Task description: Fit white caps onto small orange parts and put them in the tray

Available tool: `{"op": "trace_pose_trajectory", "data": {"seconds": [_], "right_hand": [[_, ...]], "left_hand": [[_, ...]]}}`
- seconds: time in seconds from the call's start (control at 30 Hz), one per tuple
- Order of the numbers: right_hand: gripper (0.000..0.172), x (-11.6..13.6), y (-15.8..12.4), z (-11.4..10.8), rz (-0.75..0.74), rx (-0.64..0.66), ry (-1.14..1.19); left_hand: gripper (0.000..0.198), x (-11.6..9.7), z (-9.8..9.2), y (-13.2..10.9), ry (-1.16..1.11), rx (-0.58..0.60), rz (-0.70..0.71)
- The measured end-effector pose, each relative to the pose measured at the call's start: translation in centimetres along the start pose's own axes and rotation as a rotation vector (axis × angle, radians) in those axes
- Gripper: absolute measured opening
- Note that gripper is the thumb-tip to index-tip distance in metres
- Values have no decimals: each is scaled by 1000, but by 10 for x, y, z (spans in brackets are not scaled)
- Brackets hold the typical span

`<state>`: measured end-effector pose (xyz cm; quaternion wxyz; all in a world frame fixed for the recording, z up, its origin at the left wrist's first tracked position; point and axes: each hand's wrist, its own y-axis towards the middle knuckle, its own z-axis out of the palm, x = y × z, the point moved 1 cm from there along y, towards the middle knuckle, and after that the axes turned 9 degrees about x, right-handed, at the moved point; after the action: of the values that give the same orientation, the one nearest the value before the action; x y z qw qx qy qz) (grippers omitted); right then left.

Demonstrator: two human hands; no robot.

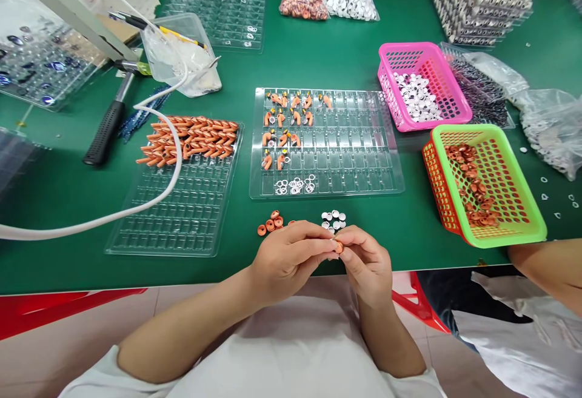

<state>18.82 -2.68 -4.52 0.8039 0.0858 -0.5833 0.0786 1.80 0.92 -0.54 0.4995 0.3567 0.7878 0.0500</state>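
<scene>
At the table's front edge, my left hand [291,258] and my right hand [371,268] meet, both with fingers pinched on a small round orange part [339,247]. A bit of white shows at the fingertips beside it; what it is I cannot tell. Just beyond my left hand lie several loose orange round parts [270,224], partly covered by it. Small white discs [335,219] lie in a group beyond my right hand. Farther back, a clear compartment tray [354,168] holds curved orange pieces [295,118] with dark and yellow tips, and white rings [295,186].
On the left, curved copper-coloured pieces [191,137] lie on another clear tray [182,216], crossed by a white cable [175,162]; a hammer [109,122] lies beyond. At right stand a pink basket [425,49] and a green basket [513,186]. Another person's arm [550,265] rests nearby.
</scene>
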Motion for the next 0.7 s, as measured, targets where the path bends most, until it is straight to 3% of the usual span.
{"op": "trace_pose_trajectory", "data": {"seconds": [0.7], "right_hand": [[24,4,-2,0,-91,-6,-190]], "left_hand": [[13,-1,-2,-2,16,2,-28]]}}
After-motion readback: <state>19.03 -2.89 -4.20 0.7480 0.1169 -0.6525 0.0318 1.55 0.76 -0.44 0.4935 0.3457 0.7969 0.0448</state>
